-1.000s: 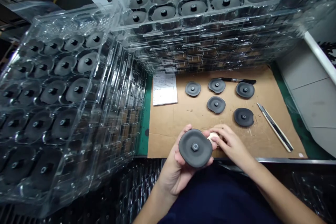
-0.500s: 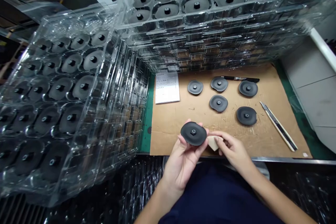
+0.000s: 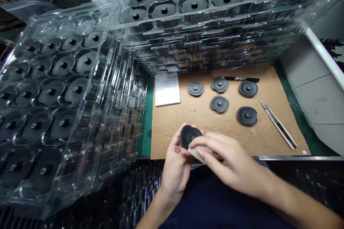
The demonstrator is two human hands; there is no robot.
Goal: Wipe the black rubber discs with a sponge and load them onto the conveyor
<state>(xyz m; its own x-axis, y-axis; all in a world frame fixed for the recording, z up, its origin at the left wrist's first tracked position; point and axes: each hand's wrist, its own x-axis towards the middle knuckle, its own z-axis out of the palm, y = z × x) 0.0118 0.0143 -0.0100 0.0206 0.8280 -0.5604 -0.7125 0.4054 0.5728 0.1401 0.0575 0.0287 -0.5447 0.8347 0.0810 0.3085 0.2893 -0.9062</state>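
Right-hand fingers (image 3: 215, 144) nearer now, pale block (image 3: 195, 154) against black disc (image 3: 189, 136)

surface: flat brown cardboard sheet (image 3: 172, 121) lying on green mat (image 3: 148, 125) | on it: five round black rubber discs (image 3: 219, 104) sitting studs-up | white printed paper sheet (image 3: 167, 89) lying left | black marker pen (image 3: 240, 79) lying along back edge | slim cream-and-black utility knife (image 3: 278, 125) lying angled right

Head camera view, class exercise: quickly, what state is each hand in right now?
Left hand: closed, holding a black disc.
Right hand: closed, fingers holding a pale block against the disc.
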